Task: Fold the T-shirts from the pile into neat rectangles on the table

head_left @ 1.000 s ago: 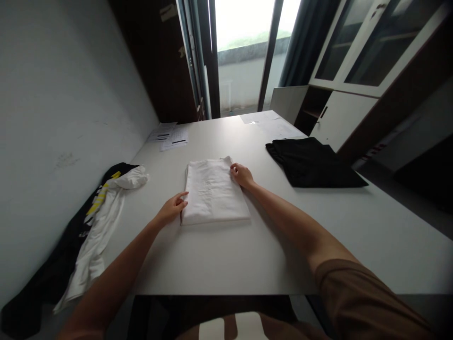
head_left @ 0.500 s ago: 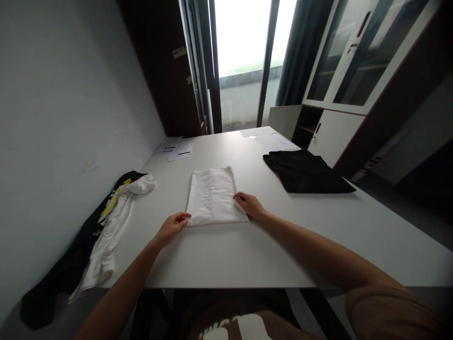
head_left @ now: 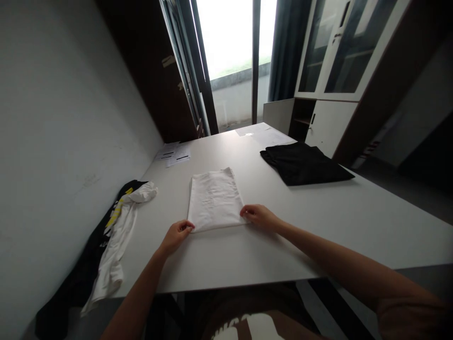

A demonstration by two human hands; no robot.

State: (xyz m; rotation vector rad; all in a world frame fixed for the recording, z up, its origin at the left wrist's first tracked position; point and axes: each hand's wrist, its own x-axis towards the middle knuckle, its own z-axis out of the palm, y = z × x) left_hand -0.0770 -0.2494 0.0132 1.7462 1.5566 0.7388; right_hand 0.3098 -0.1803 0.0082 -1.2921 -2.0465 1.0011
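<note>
A folded white garment, a neat rectangle with small creases, lies flat on the white table in front of me. At its near left corner my left hand is closed, thumb and fingers pinching the cloth edge. My right hand is closed too, with fingertips gripping the right edge by the near right corner. Which kind of garment it is cannot be made out from the folds.
To the left, a white garment and a black garment with yellow print hang over the table edge by the wall. Folded black cloth lies at the right. Papers rest at the far left, more sheets at the far end.
My right hand has slid down the right edge to the near right corner. The left hand stays at the near left corner. My view has turned and tilted slightly.
</note>
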